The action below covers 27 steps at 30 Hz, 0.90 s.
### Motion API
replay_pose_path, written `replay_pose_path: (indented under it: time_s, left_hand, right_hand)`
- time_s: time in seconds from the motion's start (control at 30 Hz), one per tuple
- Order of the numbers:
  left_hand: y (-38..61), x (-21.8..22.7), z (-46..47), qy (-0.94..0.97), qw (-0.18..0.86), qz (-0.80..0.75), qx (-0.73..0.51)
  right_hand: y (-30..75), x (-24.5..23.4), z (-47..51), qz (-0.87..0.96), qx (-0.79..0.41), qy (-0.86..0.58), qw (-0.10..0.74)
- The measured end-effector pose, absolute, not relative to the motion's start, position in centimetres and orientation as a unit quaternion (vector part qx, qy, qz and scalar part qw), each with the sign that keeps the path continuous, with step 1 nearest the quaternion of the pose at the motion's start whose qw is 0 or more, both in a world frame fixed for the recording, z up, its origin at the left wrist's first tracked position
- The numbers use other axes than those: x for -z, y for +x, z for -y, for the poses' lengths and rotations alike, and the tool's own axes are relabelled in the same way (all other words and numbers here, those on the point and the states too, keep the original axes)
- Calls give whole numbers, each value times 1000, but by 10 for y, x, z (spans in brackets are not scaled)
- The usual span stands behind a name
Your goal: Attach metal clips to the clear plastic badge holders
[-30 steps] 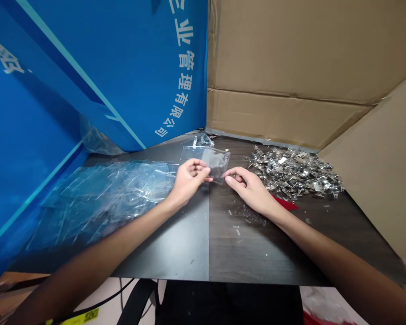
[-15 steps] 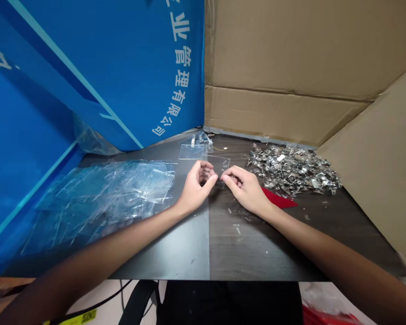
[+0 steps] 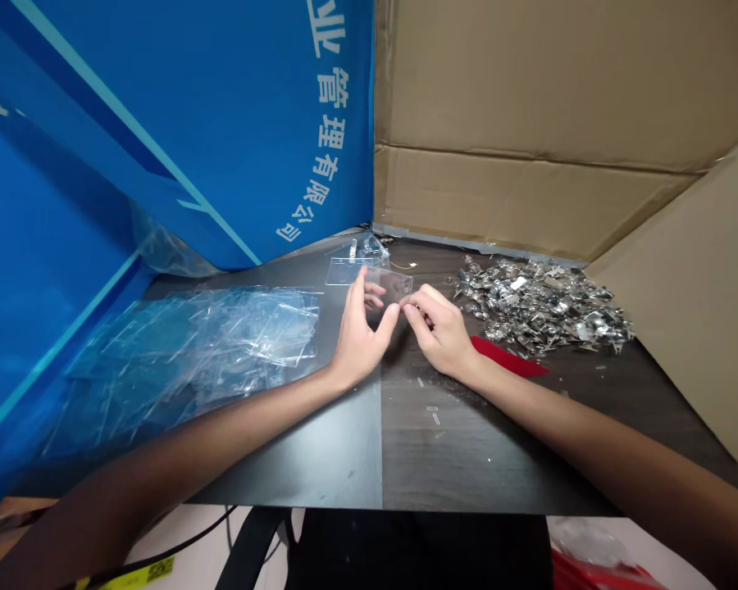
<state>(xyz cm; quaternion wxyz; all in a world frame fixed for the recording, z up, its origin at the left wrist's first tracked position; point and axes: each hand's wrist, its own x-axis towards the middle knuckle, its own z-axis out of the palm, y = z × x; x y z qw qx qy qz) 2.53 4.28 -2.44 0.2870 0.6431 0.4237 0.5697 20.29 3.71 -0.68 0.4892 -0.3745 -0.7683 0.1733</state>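
Observation:
A clear plastic card sleeve (image 3: 394, 283) is held up over the middle of the table. My left hand (image 3: 362, 338) supports its left side, with the index finger stretched up, other fingers curled behind and the thumb at the lower edge. My right hand (image 3: 441, 329) pinches the sleeve's lower right corner between thumb and fingertips. Whether a smaller piece sits in that pinch is hidden. Another clear sleeve (image 3: 343, 271) lies flat just beyond my left hand.
Many clear sleeves (image 3: 221, 336) lie in an overlapping heap at left. At right is a pile of shiny metal clips (image 3: 547, 303), with a red piece (image 3: 509, 357) before it. Small clear scraps (image 3: 434, 414) dot the table. A blue printed panel (image 3: 234, 123) and cardboard (image 3: 529, 90) stand behind.
My left hand has opened wider, its index finger now extended upward. The sleeve has tilted and its lower part has come up slightly. My right hand keeps its pinch; the camera view has shifted a little.

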Motion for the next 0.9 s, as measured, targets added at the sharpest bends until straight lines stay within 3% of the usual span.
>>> replay_pose_path:
  time_s: [0.13, 0.4, 0.63, 0.9]
  left_hand:
    - [27, 22, -44, 624, 370, -393, -564]
    - [15, 6, -36, 653, 341, -347, -580]
    - [17, 7, -35, 627, 399, -395, -540]
    - [23, 7, -29, 618, 428, -337, -566]
  right_hand:
    - [205, 10, -37, 771, -141, -373, 497]
    - [209, 5, -29, 741, -95, -388, 539]
    - [214, 0, -22, 741, -43, -368, 560]
    - [210, -1, -19, 674, -146, -460, 559]
